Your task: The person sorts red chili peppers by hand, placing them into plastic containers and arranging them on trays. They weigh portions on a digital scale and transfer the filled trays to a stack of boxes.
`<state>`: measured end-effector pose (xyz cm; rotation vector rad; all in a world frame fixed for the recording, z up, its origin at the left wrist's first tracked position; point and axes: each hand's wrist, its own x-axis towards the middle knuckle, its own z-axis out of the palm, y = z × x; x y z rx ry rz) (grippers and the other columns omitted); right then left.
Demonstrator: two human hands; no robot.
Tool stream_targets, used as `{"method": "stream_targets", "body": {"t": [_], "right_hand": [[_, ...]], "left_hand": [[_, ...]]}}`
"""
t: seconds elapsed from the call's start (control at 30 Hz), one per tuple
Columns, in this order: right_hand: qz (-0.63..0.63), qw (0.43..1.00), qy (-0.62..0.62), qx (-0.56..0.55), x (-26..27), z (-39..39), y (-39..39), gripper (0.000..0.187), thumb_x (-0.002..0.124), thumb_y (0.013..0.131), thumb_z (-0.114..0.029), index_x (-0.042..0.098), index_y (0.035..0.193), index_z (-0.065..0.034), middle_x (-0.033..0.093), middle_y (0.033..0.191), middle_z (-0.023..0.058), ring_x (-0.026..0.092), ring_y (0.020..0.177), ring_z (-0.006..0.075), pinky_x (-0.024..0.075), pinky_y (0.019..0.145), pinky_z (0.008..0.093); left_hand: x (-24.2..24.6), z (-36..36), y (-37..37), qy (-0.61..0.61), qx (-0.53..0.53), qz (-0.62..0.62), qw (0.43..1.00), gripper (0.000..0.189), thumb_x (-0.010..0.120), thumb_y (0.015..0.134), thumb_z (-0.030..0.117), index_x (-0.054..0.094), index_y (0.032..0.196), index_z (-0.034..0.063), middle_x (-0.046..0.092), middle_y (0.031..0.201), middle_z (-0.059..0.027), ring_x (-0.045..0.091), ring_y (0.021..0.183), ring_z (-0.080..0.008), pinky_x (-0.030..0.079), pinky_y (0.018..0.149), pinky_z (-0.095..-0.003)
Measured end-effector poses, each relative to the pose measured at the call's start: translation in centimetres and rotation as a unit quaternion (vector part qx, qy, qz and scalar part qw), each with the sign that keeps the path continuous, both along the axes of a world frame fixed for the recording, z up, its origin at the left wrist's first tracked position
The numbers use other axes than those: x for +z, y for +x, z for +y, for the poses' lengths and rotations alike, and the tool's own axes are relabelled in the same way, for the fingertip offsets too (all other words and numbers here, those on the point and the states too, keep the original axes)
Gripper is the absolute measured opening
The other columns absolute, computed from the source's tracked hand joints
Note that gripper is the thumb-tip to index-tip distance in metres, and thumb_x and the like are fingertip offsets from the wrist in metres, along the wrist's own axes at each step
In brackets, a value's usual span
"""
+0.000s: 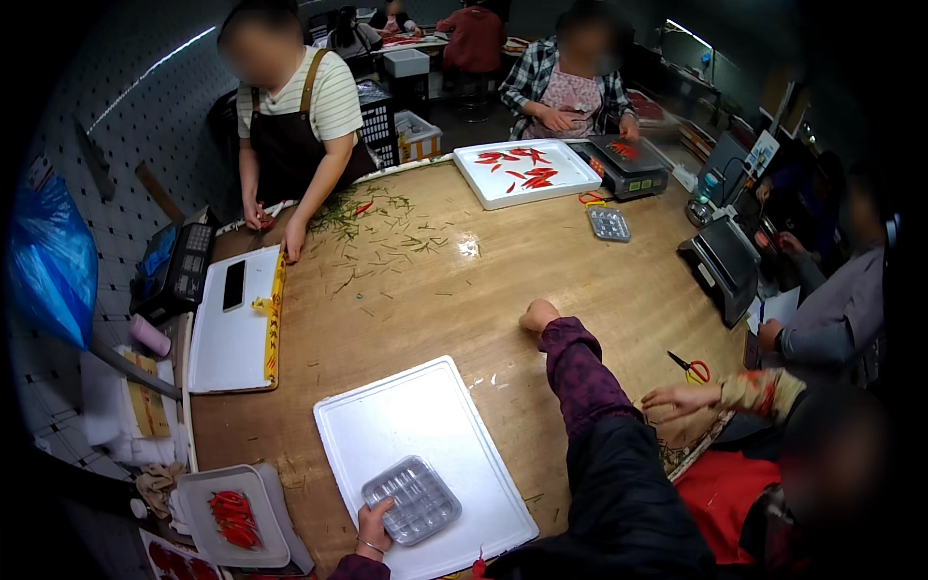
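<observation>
My left hand [373, 525] grips the near left edge of a transparent plastic compartment tray [412, 500], thumb over the rim. The tray is above a white foam board [435, 413], which lies on the wooden table [493, 283] in front of me. My right hand [540, 316] is stretched far forward, low over the middle of the table. Its fingers are curled, and whether anything is inside them is hidden. A few small white scraps [494, 379] lie beside the foam board, under my right sleeve.
Green stem bits [370, 217] litter the far left. Red chillies lie in a white tray [475, 181] and a plastic tub [272, 540]. Scissors [696, 371], a second compartment tray [609, 224] and scales [721, 261] are rightward. A co-worker's hand [681, 401] is near my right arm; others stand around.
</observation>
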<state>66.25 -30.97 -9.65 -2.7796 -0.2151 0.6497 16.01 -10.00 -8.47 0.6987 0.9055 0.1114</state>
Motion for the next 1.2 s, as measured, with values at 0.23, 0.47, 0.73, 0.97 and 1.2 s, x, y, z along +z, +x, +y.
{"method": "stream_targets", "body": {"t": [0.23,0.47,0.73,0.97,1.2], "right_hand": [[-0.028,0.983,0.167,-0.074,1.0,0.6,1.3,0.032,0.056,0.074,-0.022,0.065,0.093,0.0007,0.065,0.070,0.0146,0.064,0.057,0.0216,0.0499,0.055,0.0318],[0.021,0.956,0.279,-0.085,1.7,2.9,-0.3,0.029,0.057,0.076,-0.020,0.065,0.092,0.0036,0.066,0.066,0.0128,0.064,0.057,0.0194,0.0501,0.053,0.0309],[0.062,0.942,0.319,-0.090,0.5,4.0,-1.0,0.025,0.057,0.077,-0.017,0.064,0.088,0.0044,0.064,0.063,0.0123,0.062,0.055,0.0193,0.0488,0.051,0.0307],[-0.009,0.932,0.333,-0.141,-1.2,5.0,-1.0,0.022,0.056,0.076,-0.018,0.065,0.077,0.0020,0.063,0.063,0.0122,0.062,0.055,0.0205,0.0495,0.056,0.0321],[-0.263,0.924,0.263,-0.094,-2.5,3.6,0.3,0.021,0.055,0.075,-0.018,0.066,0.078,-0.0005,0.064,0.073,0.0189,0.064,0.070,0.0319,0.0497,0.067,0.0399]], "left_hand": [[-0.8,0.1,-0.4,0.009,0.008,-0.005,1.000,0.027,0.061,0.077,0.008,0.055,0.102,-0.0027,0.061,0.092,-0.0100,0.062,0.081,-0.0230,0.052,0.072,-0.0365],[-1.3,0.2,-0.5,-0.006,0.004,-0.005,1.000,0.029,0.060,0.077,0.008,0.054,0.104,-0.0026,0.061,0.093,-0.0104,0.062,0.083,-0.0242,0.052,0.073,-0.0378],[-1.0,0.3,-0.4,-0.002,-0.002,-0.004,1.000,0.031,0.060,0.077,0.009,0.054,0.105,-0.0028,0.061,0.094,-0.0106,0.062,0.083,-0.0243,0.052,0.074,-0.0382],[-0.9,0.1,-0.5,0.017,-0.007,0.011,1.000,0.029,0.061,0.077,0.010,0.055,0.102,-0.0024,0.061,0.092,-0.0100,0.062,0.082,-0.0232,0.052,0.073,-0.0369],[0.5,0.0,0.0,0.023,-0.020,0.016,0.999,0.031,0.058,0.078,0.010,0.054,0.105,-0.0034,0.061,0.093,-0.0107,0.061,0.083,-0.0233,0.052,0.074,-0.0366]]}}
